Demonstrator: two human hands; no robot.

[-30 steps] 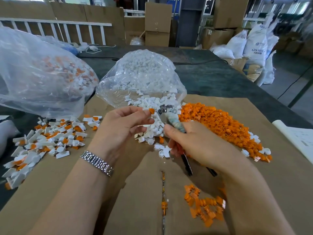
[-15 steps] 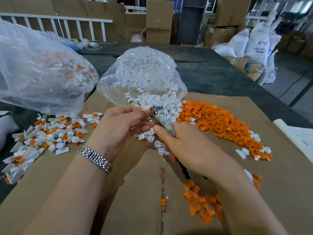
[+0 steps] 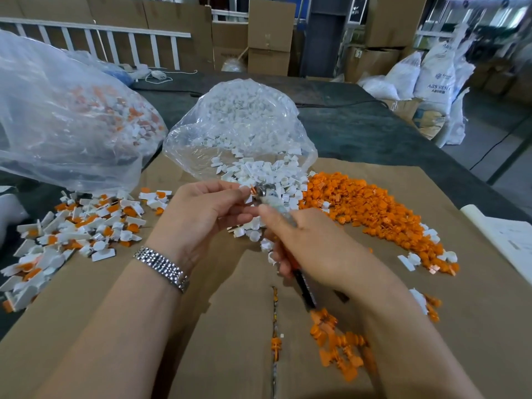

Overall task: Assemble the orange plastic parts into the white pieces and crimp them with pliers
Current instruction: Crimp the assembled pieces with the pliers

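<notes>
Cardboard (image 3: 431, 326) | right hand (image 3: 313, 243) grips pliers (image 3: 266, 197), nose up-left | left hand (image 3: 201, 214) pinches orange part (image 3: 252, 189)

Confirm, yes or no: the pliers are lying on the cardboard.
No: the right hand grips the pliers above the cardboard, their tip at the left hand.

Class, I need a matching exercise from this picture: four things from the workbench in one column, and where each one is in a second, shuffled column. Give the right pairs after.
Things
1. pliers
2. loose orange parts
3. assembled pieces
4. wristwatch

Places
A. heaped on the cardboard to the right
B. on the left wrist
C. gripped in the right hand
D. spread on the cardboard to the left

Pairs: 1-C, 2-A, 3-D, 4-B
</notes>
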